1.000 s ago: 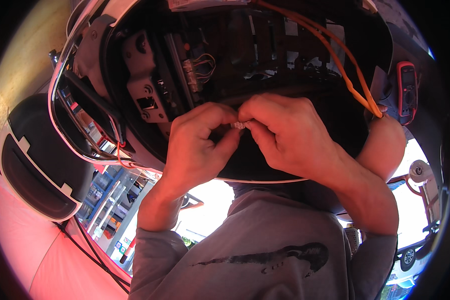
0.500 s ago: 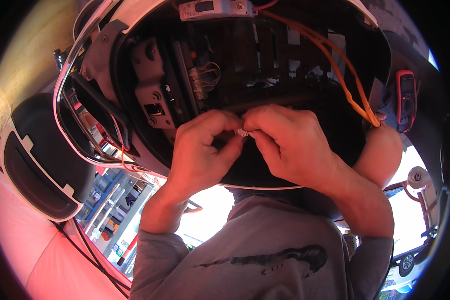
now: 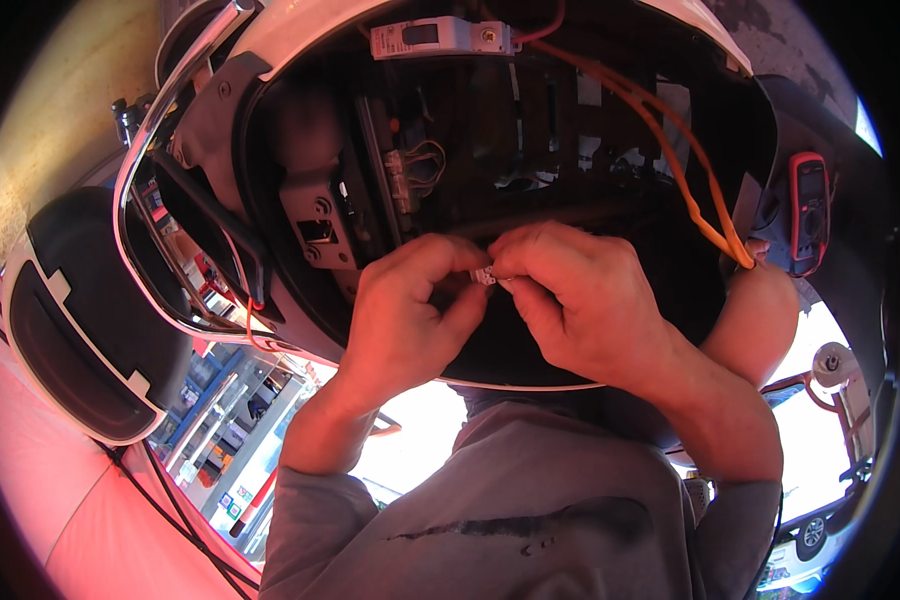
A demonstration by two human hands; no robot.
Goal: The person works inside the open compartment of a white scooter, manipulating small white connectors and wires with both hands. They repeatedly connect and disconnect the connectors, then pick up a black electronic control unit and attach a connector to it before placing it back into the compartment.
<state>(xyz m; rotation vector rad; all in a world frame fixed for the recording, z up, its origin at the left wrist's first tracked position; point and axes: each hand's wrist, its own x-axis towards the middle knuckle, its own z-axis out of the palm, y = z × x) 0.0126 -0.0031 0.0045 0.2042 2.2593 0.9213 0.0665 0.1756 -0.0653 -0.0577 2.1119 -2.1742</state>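
My left hand (image 3: 405, 315) and my right hand (image 3: 580, 300) meet low inside a dark, cream-rimmed vehicle compartment (image 3: 690, 320). The thumb and fingers of each pinch a small pale connector (image 3: 484, 274) between them; a thin wire seems to run from it, partly hidden by my fingertips. Above my left hand are a metal bracket (image 3: 345, 250) and a light connector with thin looped wires (image 3: 402, 180). A white switch module (image 3: 435, 37) with a red wire lies along the compartment's top edge.
Orange cables (image 3: 705, 200) hang down the right side beside a red-and-black multimeter (image 3: 810, 215). A black padded panel (image 3: 110, 330) with black cables below it is at the left. A chrome rail (image 3: 145, 140) borders the compartment. A car (image 3: 810, 535) shows at lower right.
The compartment and both hands sit slightly lower in view, bringing more of the white switch module into sight. Both hands keep their pinch on the small connector.
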